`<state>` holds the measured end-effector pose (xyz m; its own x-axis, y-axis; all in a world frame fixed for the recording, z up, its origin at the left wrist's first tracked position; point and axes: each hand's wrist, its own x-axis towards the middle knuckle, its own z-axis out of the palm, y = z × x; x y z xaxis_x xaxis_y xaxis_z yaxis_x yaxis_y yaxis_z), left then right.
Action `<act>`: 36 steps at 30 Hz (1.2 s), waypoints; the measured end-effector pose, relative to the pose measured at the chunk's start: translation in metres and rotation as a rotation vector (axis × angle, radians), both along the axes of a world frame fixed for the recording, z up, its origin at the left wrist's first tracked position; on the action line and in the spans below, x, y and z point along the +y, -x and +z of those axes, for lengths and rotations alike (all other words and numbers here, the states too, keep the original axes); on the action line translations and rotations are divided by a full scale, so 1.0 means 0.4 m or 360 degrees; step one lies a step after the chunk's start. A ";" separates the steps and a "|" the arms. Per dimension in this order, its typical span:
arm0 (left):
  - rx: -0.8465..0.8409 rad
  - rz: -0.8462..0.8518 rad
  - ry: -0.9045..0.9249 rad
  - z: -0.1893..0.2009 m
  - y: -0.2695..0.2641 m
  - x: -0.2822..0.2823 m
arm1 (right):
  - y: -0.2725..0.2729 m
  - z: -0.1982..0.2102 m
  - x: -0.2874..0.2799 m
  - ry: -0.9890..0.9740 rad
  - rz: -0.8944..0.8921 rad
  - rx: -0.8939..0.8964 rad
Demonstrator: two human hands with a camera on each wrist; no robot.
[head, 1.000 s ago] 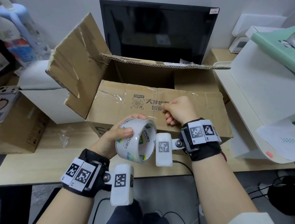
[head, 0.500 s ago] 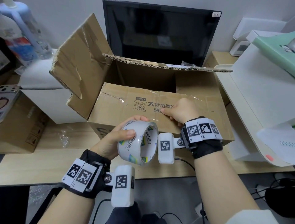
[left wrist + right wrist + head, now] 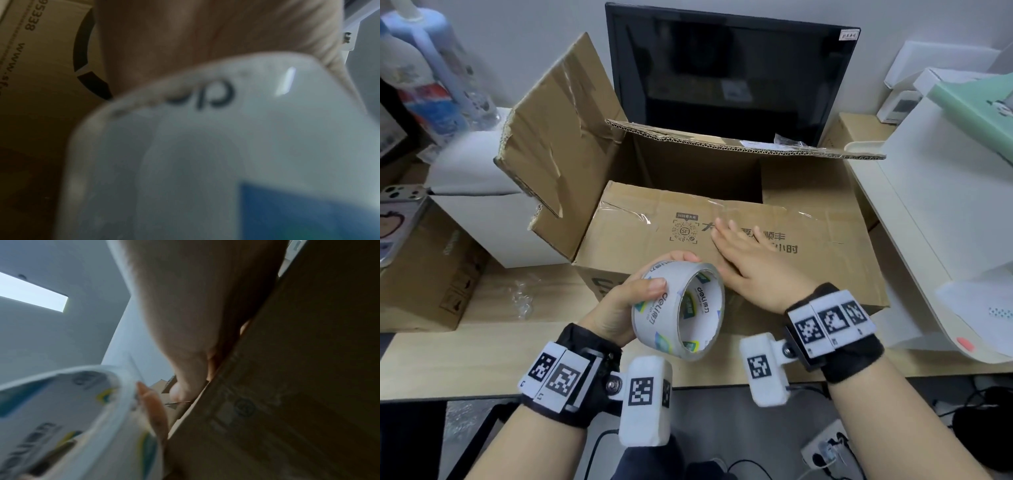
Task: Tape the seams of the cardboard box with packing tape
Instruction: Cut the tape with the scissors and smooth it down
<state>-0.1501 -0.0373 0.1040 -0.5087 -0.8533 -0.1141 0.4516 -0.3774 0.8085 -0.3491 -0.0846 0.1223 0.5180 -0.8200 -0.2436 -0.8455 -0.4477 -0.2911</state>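
Observation:
A brown cardboard box (image 3: 825, 260) lies on the desk with its near flap folded down and printed with black characters; its left flap (image 3: 558, 137) and far flap stand up. My left hand (image 3: 626, 301) grips a roll of clear packing tape (image 3: 678, 308), held upright just in front of the box; the roll (image 3: 226, 146) fills the left wrist view. My right hand (image 3: 746, 263) lies flat on the near flap with straight fingers pressing it; in the right wrist view the palm (image 3: 195, 305) rests against the cardboard (image 3: 287, 386), the roll (image 3: 72, 418) beside it.
A black monitor (image 3: 729, 75) stands behind the box. A white printer (image 3: 945, 212) sits at the right, a smaller cardboard box (image 3: 424, 274) and a white box (image 3: 482, 219) at the left. Cables and a power strip (image 3: 825, 448) lie under the desk edge.
My right hand has uncurled from a fist and now lies flat on the near flap, fingers reaching further left. The tape roll in my left hand has barely moved.

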 end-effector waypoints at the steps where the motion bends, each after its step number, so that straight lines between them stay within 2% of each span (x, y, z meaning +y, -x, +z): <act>1: 0.0024 0.0013 -0.0018 0.001 0.001 0.001 | 0.005 0.002 0.016 -0.0005 0.0040 -0.0003; 4: 0.0083 0.0086 -0.0072 0.007 0.007 0.006 | 0.012 -0.016 0.050 0.0072 0.0106 -0.0001; 8: 0.0047 0.0233 -0.0116 0.038 0.021 0.023 | 0.008 -0.082 0.082 0.0585 -0.0026 -0.0165; 10: -0.0023 0.0271 -0.0081 0.065 0.021 0.039 | 0.010 -0.090 0.084 0.0667 -0.0010 -0.0256; 14: -0.0134 0.0375 0.0012 0.125 -0.003 0.087 | 0.074 -0.089 0.075 0.0626 -0.0015 -0.0448; 18: -0.0488 0.0506 0.0291 0.182 -0.023 0.140 | 0.134 -0.056 0.087 0.0349 -0.0098 -0.0542; 20: -0.0602 0.0554 0.0357 0.202 -0.025 0.167 | 0.118 -0.007 0.103 0.0272 -0.0191 -0.0699; 23: -0.0793 0.0625 0.0507 0.229 -0.032 0.218 | 0.038 0.066 0.138 0.0300 -0.0191 -0.1248; 26: -0.0831 0.0800 0.0645 0.258 -0.065 0.256 | -0.077 0.088 0.139 0.0143 -0.0077 -0.1465; 30: -0.0927 0.1229 0.0753 0.276 -0.139 0.302 | -0.252 0.068 0.146 -0.0011 -0.0147 -0.1309; 32: -0.0857 0.1295 0.0724 0.276 -0.164 0.303 | -0.331 0.044 0.156 0.0032 -0.0159 -0.1163; 34: -0.0776 0.1237 0.0675 0.276 -0.179 0.298 | -0.390 0.016 0.160 0.0185 -0.0127 -0.1137; 36: -0.0766 0.1256 0.0690 0.266 -0.191 0.289 | -0.426 -0.020 0.156 0.0508 -0.0055 -0.1133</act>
<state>-0.0735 0.0783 0.2105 0.2351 -0.9417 0.2406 0.0356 0.2557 0.9661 -0.1787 -0.0224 0.1144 0.4340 -0.8130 0.3882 -0.5183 -0.5778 -0.6305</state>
